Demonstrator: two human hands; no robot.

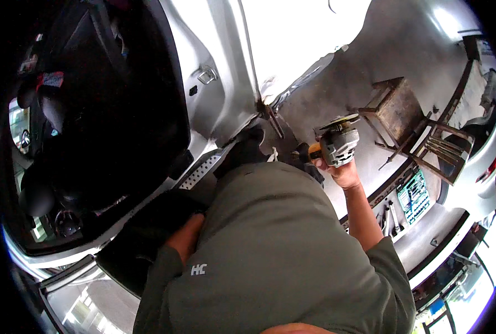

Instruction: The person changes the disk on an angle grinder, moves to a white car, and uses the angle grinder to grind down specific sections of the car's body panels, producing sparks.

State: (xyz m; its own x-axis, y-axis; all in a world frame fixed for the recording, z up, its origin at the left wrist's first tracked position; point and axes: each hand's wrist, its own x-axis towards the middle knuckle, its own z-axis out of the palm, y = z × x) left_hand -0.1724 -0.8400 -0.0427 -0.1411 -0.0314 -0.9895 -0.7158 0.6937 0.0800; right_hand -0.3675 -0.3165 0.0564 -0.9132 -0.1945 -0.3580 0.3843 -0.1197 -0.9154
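Observation:
My right hand (343, 173) is closed round the body of an angle grinder (340, 146). The grinder has a grey housing, a disc at its far end and a yellow-orange part on its left side. It is held up above the floor, to the right of the open silver car body (221, 106). My left forearm (186, 238) hangs at my side by the car's door opening. The fingers of that hand are hidden behind my shirt, so I cannot see what they do.
A worn stool (401, 106) and a second low stool with a slatted top (440, 150) stand on the right. Beyond my right arm lie a green socket set (414, 196) and wrenches (394, 218). A metal sill plate (200, 171) runs along the door opening on my left.

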